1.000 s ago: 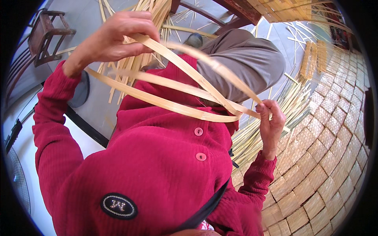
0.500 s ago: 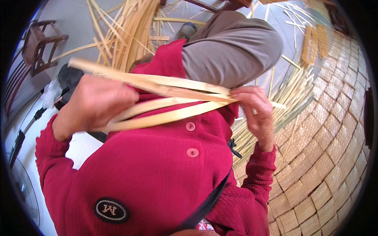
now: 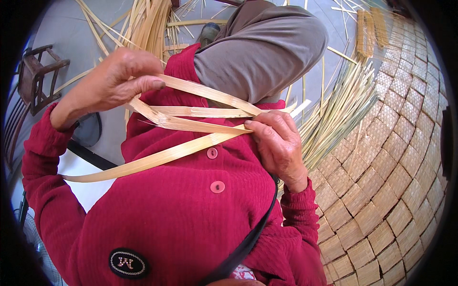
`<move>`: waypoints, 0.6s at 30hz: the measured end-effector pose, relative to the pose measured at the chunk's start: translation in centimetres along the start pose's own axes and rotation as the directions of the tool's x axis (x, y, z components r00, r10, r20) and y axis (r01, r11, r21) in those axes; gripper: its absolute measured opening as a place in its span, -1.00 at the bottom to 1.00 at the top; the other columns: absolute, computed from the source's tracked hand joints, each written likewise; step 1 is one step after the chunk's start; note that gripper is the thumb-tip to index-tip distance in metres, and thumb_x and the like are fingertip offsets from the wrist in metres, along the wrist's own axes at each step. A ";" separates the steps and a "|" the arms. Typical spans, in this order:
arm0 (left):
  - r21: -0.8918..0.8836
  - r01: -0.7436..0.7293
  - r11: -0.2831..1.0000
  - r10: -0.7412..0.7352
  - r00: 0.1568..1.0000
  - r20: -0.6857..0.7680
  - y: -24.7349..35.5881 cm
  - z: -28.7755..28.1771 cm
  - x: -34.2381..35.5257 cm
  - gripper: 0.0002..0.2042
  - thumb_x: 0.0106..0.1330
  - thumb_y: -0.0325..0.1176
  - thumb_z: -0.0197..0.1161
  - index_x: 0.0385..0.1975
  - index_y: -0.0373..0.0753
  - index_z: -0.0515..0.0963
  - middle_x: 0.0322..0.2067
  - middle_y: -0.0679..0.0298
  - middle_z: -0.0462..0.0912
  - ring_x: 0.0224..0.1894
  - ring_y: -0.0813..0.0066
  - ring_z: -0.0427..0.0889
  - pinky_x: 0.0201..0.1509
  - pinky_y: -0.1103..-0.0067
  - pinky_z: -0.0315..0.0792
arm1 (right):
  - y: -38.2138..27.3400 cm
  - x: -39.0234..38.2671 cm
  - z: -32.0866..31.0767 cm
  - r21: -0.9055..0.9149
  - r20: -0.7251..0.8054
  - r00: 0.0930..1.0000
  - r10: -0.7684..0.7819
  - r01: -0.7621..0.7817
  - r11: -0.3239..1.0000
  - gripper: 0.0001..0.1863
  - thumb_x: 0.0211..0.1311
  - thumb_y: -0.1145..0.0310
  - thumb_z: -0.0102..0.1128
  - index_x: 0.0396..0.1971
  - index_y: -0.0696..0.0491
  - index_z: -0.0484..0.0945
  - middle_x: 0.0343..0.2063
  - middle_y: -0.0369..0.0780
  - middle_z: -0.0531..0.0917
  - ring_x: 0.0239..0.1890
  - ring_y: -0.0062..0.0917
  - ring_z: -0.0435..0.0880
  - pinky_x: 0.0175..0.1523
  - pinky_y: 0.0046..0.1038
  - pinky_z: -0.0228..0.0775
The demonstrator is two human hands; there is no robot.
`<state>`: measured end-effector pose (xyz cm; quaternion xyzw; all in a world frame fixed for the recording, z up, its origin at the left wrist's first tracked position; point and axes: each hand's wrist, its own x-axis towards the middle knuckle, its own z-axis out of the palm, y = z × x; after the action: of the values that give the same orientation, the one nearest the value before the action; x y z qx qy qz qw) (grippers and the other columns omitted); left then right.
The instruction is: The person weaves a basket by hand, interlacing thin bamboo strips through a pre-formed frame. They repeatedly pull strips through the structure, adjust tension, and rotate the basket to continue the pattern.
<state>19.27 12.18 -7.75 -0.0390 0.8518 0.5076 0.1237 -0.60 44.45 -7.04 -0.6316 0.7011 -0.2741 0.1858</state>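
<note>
Over lap, both hands' grip closed on bamboo strips (image 3: pixel 191 121)

A woven mat (image 3: pixel 381 190), loose bamboo strips (image 3: pixel 334 114), wooden stool (image 3: pixel 40 78).

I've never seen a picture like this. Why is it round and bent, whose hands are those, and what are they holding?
The picture comes from a small wide-angle camera worn on a person's head, looking down, so straight edges curve near the rim. There is no machine: both hands belong to the wearer, in a red buttoned cardigan. The left hand pinches one end of several flat pale bamboo strips; the right hand grips them where they meet. One strip hangs loose toward the lower left. On the ground lie more loose strips, a fanned bundle of thin splints, and a woven mat at the right. A small wooden stool stands at the left.
</note>
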 end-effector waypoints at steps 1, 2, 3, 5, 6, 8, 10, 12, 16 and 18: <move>0.032 -0.081 0.996 0.083 0.995 -0.060 0.3 -0.7 0.3 -0.76 0.43 -0.25 0.27 -0.23 -0.35 0.63 -0.42 0.18 0.56 -0.42 0.36 0.53 -0.33 0.44 0.44 | -0.1 0.1 -0.1 -0.019 0.000 1.000 0.006 -0.006 1.000 -0.64 -0.04 0.51 0.36 -0.13 0.06 0.65 -0.22 -0.21 0.65 -0.14 -0.29 0.64 -0.05 -0.27 0.45; 0.070 -0.160 0.985 0.167 0.979 -0.117 1.0 -1.8 0.8 -0.78 0.44 -0.26 0.27 -0.20 -0.32 0.63 -0.41 0.20 0.57 -0.42 0.39 0.54 -0.34 0.46 0.43 | -0.5 0.2 -0.3 -0.038 0.000 1.000 0.014 -0.014 0.999 -0.63 -0.03 0.51 0.36 -0.13 0.07 0.64 -0.21 -0.21 0.66 -0.14 -0.28 0.64 -0.04 -0.27 0.46; 0.115 -0.237 0.965 0.255 0.950 -0.180 1.4 -2.8 1.0 -0.79 0.44 -0.27 0.27 -0.17 -0.30 0.63 -0.39 0.21 0.58 -0.41 0.42 0.54 -0.36 0.48 0.43 | -0.8 0.5 -0.8 -0.065 0.001 1.000 0.011 -0.011 0.998 -0.63 -0.02 0.50 0.37 -0.12 0.07 0.64 -0.21 -0.21 0.66 -0.14 -0.27 0.64 -0.03 -0.27 0.46; 0.215 -0.340 0.916 0.378 0.910 -0.171 1.7 -5.1 1.6 -0.80 0.44 -0.32 0.27 -0.05 -0.23 0.62 -0.36 0.26 0.58 -0.40 0.51 0.55 -0.43 0.57 0.40 | -0.7 0.8 -2.3 -0.071 -0.107 0.994 0.027 -0.035 0.997 -0.71 0.19 0.41 0.38 -0.08 0.11 0.62 -0.18 -0.19 0.67 -0.13 -0.29 0.64 0.05 -0.27 0.45; 0.366 -0.477 0.799 0.575 0.785 -0.232 1.7 -5.5 3.1 -0.81 0.43 -0.35 0.27 -0.03 -0.22 0.61 -0.41 0.28 0.54 -0.40 0.53 0.55 -0.47 0.63 0.36 | 0.3 0.3 -2.7 -0.040 -0.226 0.973 0.045 -0.056 0.998 -0.70 0.24 0.41 0.37 -0.05 0.15 0.59 -0.15 -0.16 0.67 -0.12 -0.32 0.64 0.08 -0.27 0.44; 0.424 -0.346 0.837 0.429 0.896 -0.114 4.3 -6.7 4.6 -0.87 0.42 -0.36 0.27 -0.17 -0.27 0.62 -0.42 0.25 0.54 -0.45 0.48 0.51 -0.44 0.55 0.35 | 1.8 0.6 -4.4 -0.122 -0.459 0.888 0.019 -0.084 0.989 -0.60 0.30 0.35 0.39 0.05 0.19 0.52 -0.03 -0.11 0.63 -0.04 -0.35 0.61 0.17 -0.27 0.41; 0.482 -0.390 0.785 0.492 0.865 -0.100 5.6 -7.2 7.5 -0.87 0.41 -0.36 0.28 -0.25 -0.30 0.59 -0.43 0.21 0.53 -0.46 0.40 0.49 -0.41 0.48 0.36 | 2.5 3.3 -7.3 -0.400 -0.500 0.862 -0.083 -0.145 0.905 -0.35 0.21 0.29 0.50 0.21 0.17 0.38 0.11 -0.08 0.54 0.11 -0.30 0.57 0.30 -0.29 0.38; 0.480 -0.541 0.691 0.670 0.728 -0.144 5.8 -7.6 10.6 -0.85 0.40 -0.37 0.29 -0.31 -0.33 0.57 -0.45 0.18 0.52 -0.46 0.32 0.49 -0.38 0.42 0.37 | 3.9 6.8 -8.1 -0.170 -0.423 0.905 0.033 -0.116 0.979 -0.42 0.12 0.32 0.55 0.12 0.12 0.50 -0.09 -0.13 0.63 -0.01 -0.34 0.62 0.14 -0.31 0.45; 0.570 -0.492 0.659 0.694 0.690 -0.206 6.8 -9.6 13.9 -0.85 0.39 -0.39 0.31 -0.30 -0.35 0.56 -0.44 0.15 0.55 -0.42 0.22 0.56 -0.33 0.40 0.43 | 9.0 8.6 -10.5 -0.159 -0.487 0.844 0.226 -0.340 0.927 -0.80 0.29 0.44 0.36 -0.12 0.06 0.60 -0.66 -0.30 0.50 -0.61 -0.59 0.47 -0.50 -0.45 0.32; 0.522 -0.495 0.695 0.691 0.661 -0.292 5.3 -9.8 14.8 -0.85 0.39 -0.38 0.31 -0.28 -0.35 0.57 -0.43 0.14 0.59 -0.41 0.21 0.59 -0.33 0.42 0.45 | 8.9 10.2 -12.5 -0.348 -0.604 0.797 0.002 -0.266 0.899 -0.77 0.29 0.42 0.38 -0.11 0.10 0.59 -0.60 -0.28 0.49 -0.51 -0.53 0.51 -0.34 -0.45 0.41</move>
<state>2.25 7.09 -2.48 0.1523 0.9029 0.3095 -0.2567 -16.51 36.76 -1.88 -0.4868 0.8094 -0.2867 -0.1605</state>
